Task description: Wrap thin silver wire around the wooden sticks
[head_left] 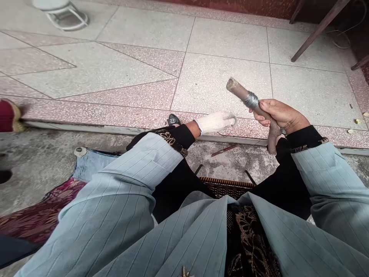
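Observation:
My right hand (278, 113), bare, is wrapped round a bent brown stick (238, 89). The stick slants from upper left to lower right and ends in a crooked lower part above the step. A coil of silvery wire (251, 100) is wound tightly round it, just above my thumb and fingers. To the left, apart from the stick, my left hand (215, 122) wears a white knitted glove. Its fingers are pressed together and curled at the tips. A small greyish spot shows at the fingertips; what it is, I cannot make out.
A thin reddish-brown rod (225, 150) lies on the concrete between my feet. Below me is a woven seat (227, 187). The tiled step (138, 115) runs across in front. A white stool (66, 17), slim table legs (319, 30) and another person's foot (11, 115) stand around.

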A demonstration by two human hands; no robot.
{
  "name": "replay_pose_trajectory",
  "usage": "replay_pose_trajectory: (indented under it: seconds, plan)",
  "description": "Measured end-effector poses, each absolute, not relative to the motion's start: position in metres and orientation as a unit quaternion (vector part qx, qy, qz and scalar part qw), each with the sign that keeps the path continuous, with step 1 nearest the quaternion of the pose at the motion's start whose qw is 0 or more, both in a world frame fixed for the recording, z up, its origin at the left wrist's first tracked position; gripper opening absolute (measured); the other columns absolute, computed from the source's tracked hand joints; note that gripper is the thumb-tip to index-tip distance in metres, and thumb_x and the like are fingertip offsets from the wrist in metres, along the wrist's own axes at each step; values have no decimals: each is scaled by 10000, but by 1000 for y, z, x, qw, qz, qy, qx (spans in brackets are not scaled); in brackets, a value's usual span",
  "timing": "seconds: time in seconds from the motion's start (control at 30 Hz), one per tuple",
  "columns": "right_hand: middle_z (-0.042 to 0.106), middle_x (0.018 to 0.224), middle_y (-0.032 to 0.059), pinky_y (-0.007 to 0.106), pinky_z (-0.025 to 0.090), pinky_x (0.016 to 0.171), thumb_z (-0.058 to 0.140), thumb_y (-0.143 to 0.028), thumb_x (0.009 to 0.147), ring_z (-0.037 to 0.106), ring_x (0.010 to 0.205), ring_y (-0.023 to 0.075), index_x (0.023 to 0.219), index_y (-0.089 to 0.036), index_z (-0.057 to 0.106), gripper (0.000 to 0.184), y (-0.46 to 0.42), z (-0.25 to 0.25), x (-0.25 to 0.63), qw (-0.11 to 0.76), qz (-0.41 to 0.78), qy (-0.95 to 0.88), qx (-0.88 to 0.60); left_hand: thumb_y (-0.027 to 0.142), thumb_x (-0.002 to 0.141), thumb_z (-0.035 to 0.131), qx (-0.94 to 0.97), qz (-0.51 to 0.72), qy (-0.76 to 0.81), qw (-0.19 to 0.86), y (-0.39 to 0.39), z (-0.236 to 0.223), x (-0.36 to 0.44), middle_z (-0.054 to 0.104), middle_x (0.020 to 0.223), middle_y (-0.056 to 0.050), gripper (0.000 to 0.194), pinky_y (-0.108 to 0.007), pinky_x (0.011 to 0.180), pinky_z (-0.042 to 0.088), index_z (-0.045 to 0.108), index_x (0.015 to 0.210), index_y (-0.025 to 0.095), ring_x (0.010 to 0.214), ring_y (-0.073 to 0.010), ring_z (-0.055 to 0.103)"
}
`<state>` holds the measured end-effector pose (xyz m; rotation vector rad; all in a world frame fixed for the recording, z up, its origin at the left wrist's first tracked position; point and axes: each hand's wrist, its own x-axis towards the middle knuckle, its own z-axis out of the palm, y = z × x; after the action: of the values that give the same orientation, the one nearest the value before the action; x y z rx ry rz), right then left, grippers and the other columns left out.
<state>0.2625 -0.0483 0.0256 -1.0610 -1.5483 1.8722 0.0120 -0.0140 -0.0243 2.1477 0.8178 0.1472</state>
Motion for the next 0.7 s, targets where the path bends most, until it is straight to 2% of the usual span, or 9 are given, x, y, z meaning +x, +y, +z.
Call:
replay_pose_trajectory:
  seconds: [0.13,0.23,0.37,0.43,0.53,0.63,0.7]
  plan:
    - [511,632,-29,202,347,456,638,-566,878,422,486,65,944,-134,634,437,-52,28,260,66,685,-648,-327,317,952,420,860,44,306,406,-9,-25,10,593,757,-26,284,-249,652,348,641,921,141,667,-123,468]
    - [464,583,-50,205,304,459,609,-552,898,391,477,68,893,-153,651,401,-51,17,255,-77,646,-687,-322,335,957,415,888,16,294,353,-7,-23,8,595,779,-25,296,-250,654,335,642,921,148,683,-130,480]
    - [442,550,-42,234,293,483,604,-554,882,378,499,90,768,-166,623,404,-45,-2,254,-164,554,-730,-366,338,950,425,905,-15,287,314,-9,-22,7,586,772,-32,291,-258,642,318,638,879,154,680,-140,482]
    - [489,576,-19,250,305,504,611,-553,867,407,521,103,767,-168,632,398,-42,-7,256,-174,506,-745,-399,350,948,432,904,-10,279,324,-11,-22,7,583,762,-37,299,-260,640,319,633,849,152,676,-141,484]
    - [587,671,36,272,324,531,640,-550,839,478,579,133,804,-174,663,378,-36,-10,256,-141,409,-756,-492,356,950,428,898,-4,260,356,-14,-20,9,587,769,-40,311,-257,645,329,636,850,146,673,-137,490]
    - [590,688,64,288,307,516,662,-544,833,478,580,143,755,-177,636,376,-30,-9,257,-72,325,-731,-595,392,970,385,885,3,268,380,-17,-19,11,587,793,-32,350,-251,659,347,626,899,147,680,-131,495]
    - [555,643,52,284,286,488,678,-529,836,447,551,134,728,-182,601,372,-28,-5,260,11,327,-704,-630,405,974,371,881,22,285,377,-19,-19,12,588,814,-33,359,-249,674,360,611,907,148,700,-131,501]
